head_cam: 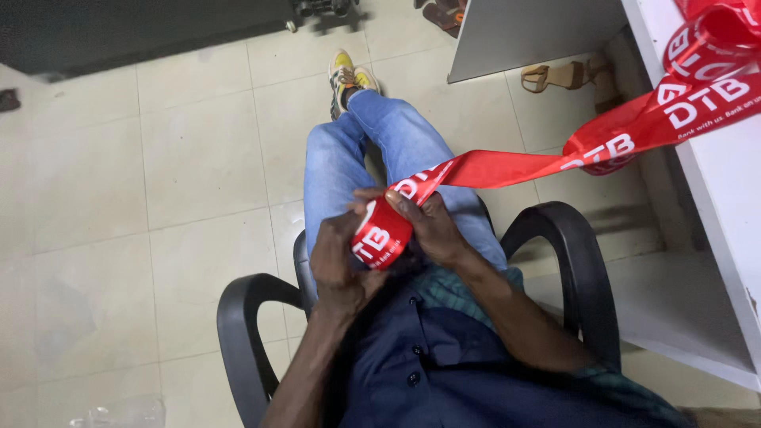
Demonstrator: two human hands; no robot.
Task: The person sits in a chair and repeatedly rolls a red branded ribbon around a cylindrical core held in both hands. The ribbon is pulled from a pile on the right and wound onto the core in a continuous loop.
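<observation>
A wide red ribbon point(507, 168) with white lettering runs from the white desk at the upper right down to my lap. Its near end is wound into a small roll point(382, 235). My left hand point(341, 261) cups the roll from the left and below. My right hand point(432, 230) grips it from the right, thumb on top where the ribbon feeds in. Both hands rest above my thighs in blue jeans as I sit in a black armchair.
The chair's black armrests point(575, 261) flank me. A white desk point(713, 206) with a heap of ribbon on top stands at the right. Sandals point(559, 77) lie under it. The floor is pale tile point(158, 198); a dark mat lies at the top left.
</observation>
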